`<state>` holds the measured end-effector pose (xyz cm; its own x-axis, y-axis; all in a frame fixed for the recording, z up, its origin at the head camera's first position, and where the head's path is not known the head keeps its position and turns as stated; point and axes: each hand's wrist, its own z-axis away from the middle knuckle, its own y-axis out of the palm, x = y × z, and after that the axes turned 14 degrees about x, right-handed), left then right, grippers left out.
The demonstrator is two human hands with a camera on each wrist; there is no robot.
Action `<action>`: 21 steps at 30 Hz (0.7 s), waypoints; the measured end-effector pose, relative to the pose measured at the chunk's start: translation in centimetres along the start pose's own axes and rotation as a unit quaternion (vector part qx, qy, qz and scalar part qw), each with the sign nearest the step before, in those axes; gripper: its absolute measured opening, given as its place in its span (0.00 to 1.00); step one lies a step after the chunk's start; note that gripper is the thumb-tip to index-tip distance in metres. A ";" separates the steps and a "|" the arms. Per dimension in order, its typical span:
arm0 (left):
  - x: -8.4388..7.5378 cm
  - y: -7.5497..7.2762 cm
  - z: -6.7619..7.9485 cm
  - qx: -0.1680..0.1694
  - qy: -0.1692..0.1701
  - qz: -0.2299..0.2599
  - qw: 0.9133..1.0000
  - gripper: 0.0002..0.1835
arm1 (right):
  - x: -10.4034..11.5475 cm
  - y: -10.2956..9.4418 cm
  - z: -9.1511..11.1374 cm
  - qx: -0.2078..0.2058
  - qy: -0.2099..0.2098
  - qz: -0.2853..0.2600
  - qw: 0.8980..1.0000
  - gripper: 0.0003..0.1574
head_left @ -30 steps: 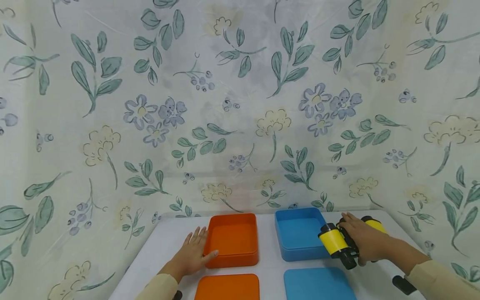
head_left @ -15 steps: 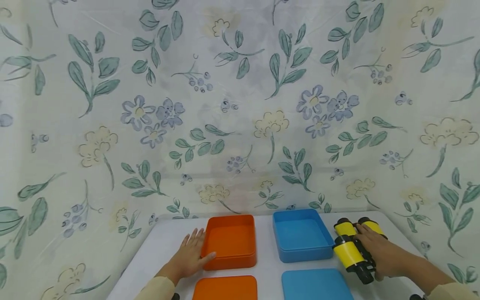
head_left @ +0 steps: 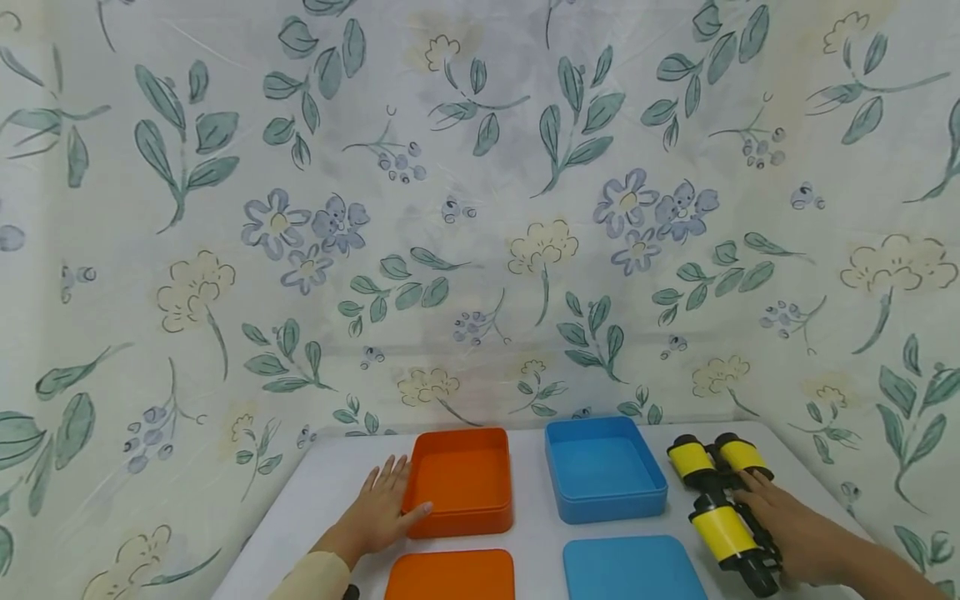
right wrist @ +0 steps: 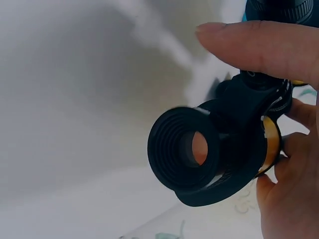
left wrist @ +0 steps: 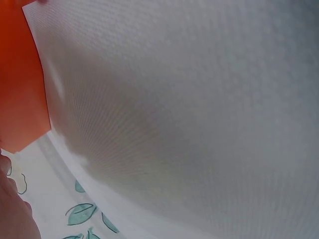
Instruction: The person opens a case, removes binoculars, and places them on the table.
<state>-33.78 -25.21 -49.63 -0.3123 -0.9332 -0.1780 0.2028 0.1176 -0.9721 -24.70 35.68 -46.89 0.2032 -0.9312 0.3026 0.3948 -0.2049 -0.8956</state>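
In the head view my left hand lies along the left side of an open orange box, fingers straight and thumb at its near corner. The left wrist view has the orange box at its left edge, with part of the fingers below. My right hand grips yellow-and-black binoculars at the right of the table. From the right wrist, one eyepiece faces the camera, the thumb above and curled fingers behind. A second pair of binoculars stands just behind, partly covered by the right hand.
An open blue box stands left of the binoculars. Nearer me lie a flat orange lid and a flat blue lid. Behind the white table hangs a floral-patterned curtain.
My right hand has moved right and toward me with the binoculars, away from the blue box, uncovering the second pair. The left hand has stayed at the orange box.
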 end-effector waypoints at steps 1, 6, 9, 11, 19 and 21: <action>0.0 0.0 0.0 -0.001 0.000 0.000 1.000 0.54 | -0.3 0.1 0.0 0.001 0.001 -0.002 1.000 0.62; 0.1 0.1 0.2 -0.006 0.004 0.005 1.000 0.53 | -1.6 0.4 0.3 0.012 0.013 -0.006 1.000 0.64; 0.1 0.1 0.1 -0.004 0.004 0.005 1.000 0.53 | -2.3 0.7 0.6 0.020 0.018 -0.009 1.000 0.68; 0.1 0.1 0.1 -0.004 0.004 0.004 1.000 0.53 | -2.6 0.8 0.8 0.017 0.021 -0.007 1.000 0.68; 0.0 -0.1 0.0 -0.002 0.004 0.005 1.000 0.53 | -3.4 1.8 1.2 0.021 0.038 0.013 0.999 0.68; 0.0 0.0 0.0 -0.001 0.005 0.006 1.000 0.52 | -3.6 2.1 1.2 0.021 0.044 0.014 0.999 0.68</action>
<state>-33.76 -25.23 -49.60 -0.3191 -0.9282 -0.1915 0.2047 0.1298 -0.9702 -23.54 38.94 -49.44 0.1358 -0.9595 0.2469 0.4280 -0.1679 -0.8881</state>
